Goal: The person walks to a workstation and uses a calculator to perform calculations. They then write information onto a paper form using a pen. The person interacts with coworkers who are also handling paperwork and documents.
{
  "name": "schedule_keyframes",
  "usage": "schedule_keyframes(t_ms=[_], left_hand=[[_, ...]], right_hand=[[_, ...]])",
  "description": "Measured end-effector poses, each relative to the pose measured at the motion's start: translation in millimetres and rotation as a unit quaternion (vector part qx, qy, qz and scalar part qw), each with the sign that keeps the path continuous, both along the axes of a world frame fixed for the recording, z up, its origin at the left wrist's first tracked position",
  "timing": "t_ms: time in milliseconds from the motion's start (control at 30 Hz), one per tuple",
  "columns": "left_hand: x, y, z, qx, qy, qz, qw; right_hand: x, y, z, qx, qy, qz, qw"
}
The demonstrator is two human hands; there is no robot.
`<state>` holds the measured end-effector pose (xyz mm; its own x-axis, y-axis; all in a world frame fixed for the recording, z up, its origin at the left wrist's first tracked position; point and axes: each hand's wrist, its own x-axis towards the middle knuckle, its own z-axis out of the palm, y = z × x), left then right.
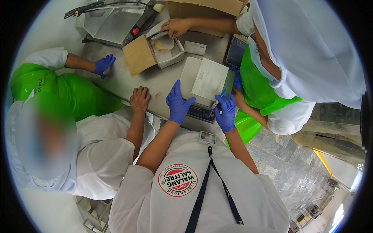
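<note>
A tabletop weighing scale [187, 76] stands before me with a white printed sheet or flat pack [210, 79] lying on its platform. My left hand [178, 103], in a blue glove, rests against the scale's near left corner, fingers stretched out and thumb apart, holding nothing. At the front right corner, beside the dark display panel [199, 112], my right hand [225, 112], also blue-gloved, is closed round a pen [215, 104] with a blue tip. The pen points up and to the right, near the sheet's edge.
Beyond the scale, a co-worker's bare hand [175, 28] reaches into an open white carton [171, 58]. Other co-workers' hands [103, 66] rest on the metal table [120, 83] at left. A steel machine [112, 23], a dark blue box [235, 50] and a small white box [195, 48] stand around.
</note>
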<state>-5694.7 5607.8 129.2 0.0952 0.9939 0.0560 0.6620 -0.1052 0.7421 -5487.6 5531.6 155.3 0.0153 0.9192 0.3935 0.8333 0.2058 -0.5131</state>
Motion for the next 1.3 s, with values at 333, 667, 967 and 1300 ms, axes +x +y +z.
schedule_keyframes(t_ms=[333, 667, 967, 1300], left_hand=[[-43.1, 74.2, 7.4, 0.128, -0.133, 0.112, 0.976], [-41.3, 106.5, 2.6, -0.013, -0.41, 0.084, 0.908], [-34.1, 89.6, 21.4, -0.066, -0.394, -0.01, 0.917], [-23.9, 72.0, 19.1, -0.093, -0.325, -0.023, 0.941]], right_hand=[[-6.4, 2.2, -4.3, -0.017, -0.001, 0.007, 1.0], [-26.8, 11.3, 8.8, -0.042, -0.004, -0.008, 0.999], [-29.2, 15.8, 17.4, -0.023, -0.011, 0.05, 0.998], [-29.2, 6.9, 11.2, -0.024, -0.012, 0.102, 0.994]])
